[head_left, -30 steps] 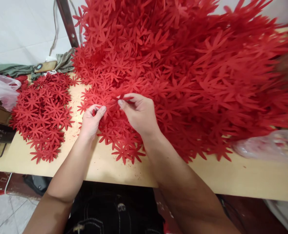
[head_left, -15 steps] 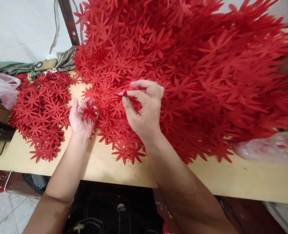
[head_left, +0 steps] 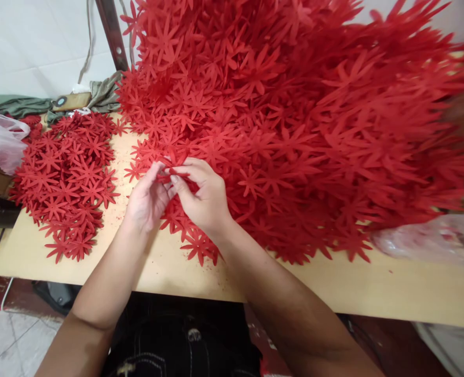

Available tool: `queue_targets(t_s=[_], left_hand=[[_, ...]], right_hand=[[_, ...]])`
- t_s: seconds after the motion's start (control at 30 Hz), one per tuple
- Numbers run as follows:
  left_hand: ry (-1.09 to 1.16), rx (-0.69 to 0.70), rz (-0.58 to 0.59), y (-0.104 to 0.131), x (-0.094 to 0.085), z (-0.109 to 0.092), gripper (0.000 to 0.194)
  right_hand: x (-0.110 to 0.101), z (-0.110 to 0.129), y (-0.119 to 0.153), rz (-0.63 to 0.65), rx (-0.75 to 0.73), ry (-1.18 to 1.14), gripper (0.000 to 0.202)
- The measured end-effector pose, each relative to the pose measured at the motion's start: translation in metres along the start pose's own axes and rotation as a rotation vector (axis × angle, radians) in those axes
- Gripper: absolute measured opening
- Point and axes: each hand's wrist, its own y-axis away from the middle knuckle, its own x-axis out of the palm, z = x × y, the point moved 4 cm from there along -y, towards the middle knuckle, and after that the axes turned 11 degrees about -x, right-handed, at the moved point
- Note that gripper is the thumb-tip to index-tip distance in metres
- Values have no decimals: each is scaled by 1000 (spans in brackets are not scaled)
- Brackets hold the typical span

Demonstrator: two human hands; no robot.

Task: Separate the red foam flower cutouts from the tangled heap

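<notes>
Left hand [head_left: 150, 201] curls, grip unclear, while right hand [head_left: 200, 196] pinches red flower [head_left: 172, 171] between them

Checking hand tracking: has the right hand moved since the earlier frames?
Yes. The right hand has shifted left, toward the smaller pile of red flower shapes lying on the table, and is now close beside the left hand.

Your only view looks forward and down from your head, with your black clothing [head_left: 185, 335] at its bottom edge and the white wall [head_left: 31, 47] at upper left. It sits near enough that your left hand [head_left: 147, 203] and right hand [head_left: 205, 198] fall around mid-frame, over the table [head_left: 357, 290].
</notes>
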Motion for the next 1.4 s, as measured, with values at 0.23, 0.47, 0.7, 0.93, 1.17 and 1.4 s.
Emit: queue_targets(t_s=[0.23, 0.47, 0.7, 0.93, 1.17, 1.4], left_hand=[[44, -95, 51, -6, -3, 8, 23], [35, -131, 35, -4, -4, 9, 22], [-116, 68, -25, -4, -4, 3, 31], [-277, 145, -48, 0, -1, 0, 38], [-333, 149, 38, 1, 6, 2, 43], [-316, 158, 102, 1, 6, 6, 40]], right_hand=[[-1, -21, 3, -30, 148, -180, 15], [-10, -16, -3, -89, 207, -375, 19], [-25, -29, -6, -187, 329, -453, 23], [-10, -19, -6, -109, 423, -533, 41], [1, -14, -3, -29, 737, -779, 46], [-4, -26, -3, -241, 732, -847, 42]])
